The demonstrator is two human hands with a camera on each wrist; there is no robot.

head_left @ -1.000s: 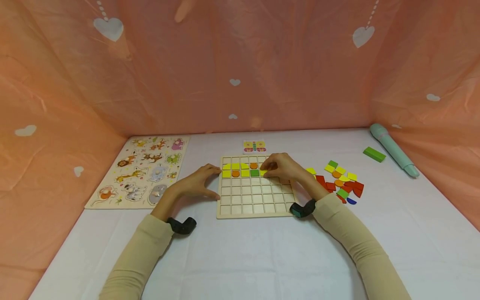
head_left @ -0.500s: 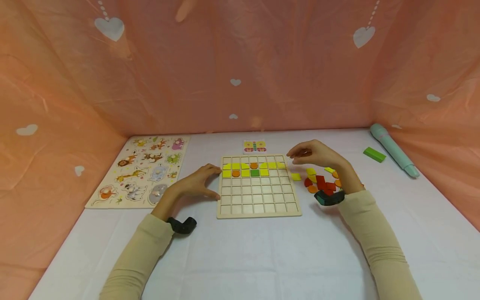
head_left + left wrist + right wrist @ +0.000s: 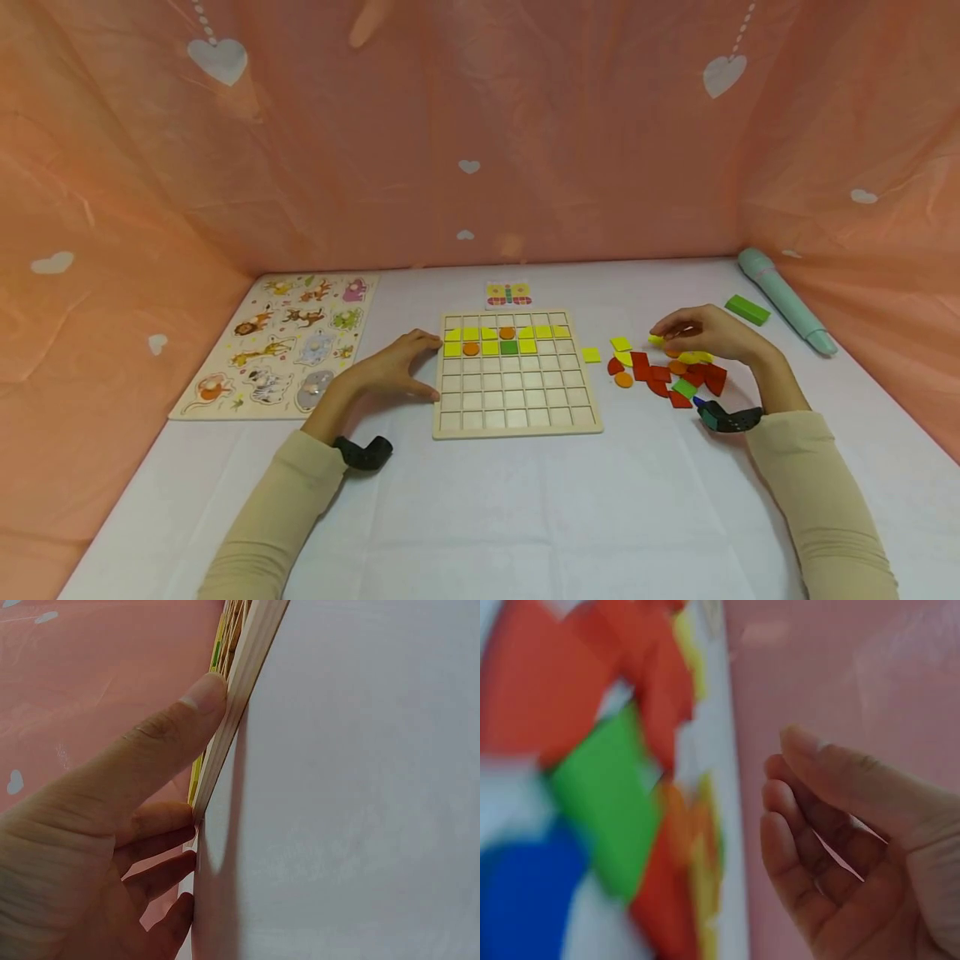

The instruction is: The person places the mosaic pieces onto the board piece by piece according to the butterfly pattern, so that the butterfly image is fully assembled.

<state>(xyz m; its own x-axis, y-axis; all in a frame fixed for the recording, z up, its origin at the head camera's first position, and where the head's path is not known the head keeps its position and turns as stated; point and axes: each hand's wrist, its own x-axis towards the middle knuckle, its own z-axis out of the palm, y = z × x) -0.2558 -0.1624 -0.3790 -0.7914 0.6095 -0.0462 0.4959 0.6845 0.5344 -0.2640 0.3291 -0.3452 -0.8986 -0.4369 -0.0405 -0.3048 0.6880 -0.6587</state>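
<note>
A square wooden grid board (image 3: 517, 392) lies in the middle of the table in the head view. Yellow tiles (image 3: 528, 346), orange discs (image 3: 471, 348) and a green square (image 3: 508, 347) fill cells in its upper rows. My left hand (image 3: 393, 364) touches the board's left edge with thumb and fingertips spread apart; the left wrist view has the thumb (image 3: 157, 750) against the wooden rim. Over the loose pile, my right hand (image 3: 708, 332) hovers with loosely bent fingers. Nothing shows between them in the right wrist view. Red tiles (image 3: 660, 373) and a green tile (image 3: 684, 387) lie below it.
A small butterfly pattern card (image 3: 509, 295) lies behind the board. To the left is an animal puzzle board (image 3: 281, 342). A green block (image 3: 747, 309) and a mint microphone (image 3: 787, 300) lie at the right. One yellow square (image 3: 591, 355) sits just right of the grid.
My right hand has left the board and moved right to the loose pile. Yellow pieces now show in the upper row's right cells. The left hand has stayed in place.
</note>
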